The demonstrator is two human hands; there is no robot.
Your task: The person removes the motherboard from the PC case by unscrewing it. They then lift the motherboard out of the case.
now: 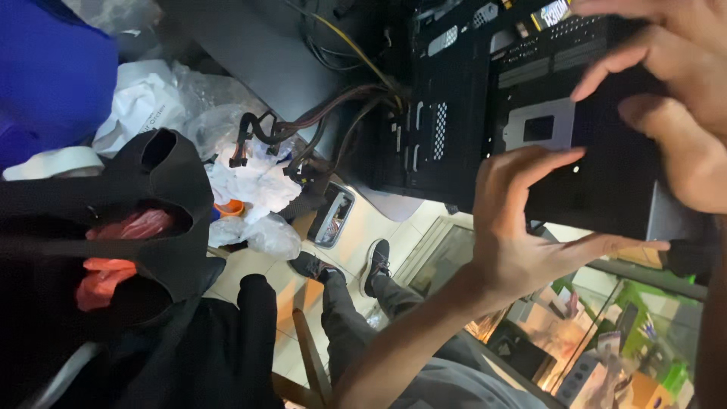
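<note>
Left hand point(522, 227) spread open, fingertips touching black computer case point(530, 98); right hand point(674, 98) open beside it, fingers resting on same panel. Cables point(318, 121) hanging loose beyond the left hand, apparently unconnected.

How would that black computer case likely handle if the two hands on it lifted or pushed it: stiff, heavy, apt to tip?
The black computer case is probably rigid: its perforated panels look like sheet metal. It is likely heavy and awkward, being bulky next to the left hand and right hand spread on it. The bundle of cables trailing from it would probably drag or snag when moved.
</note>
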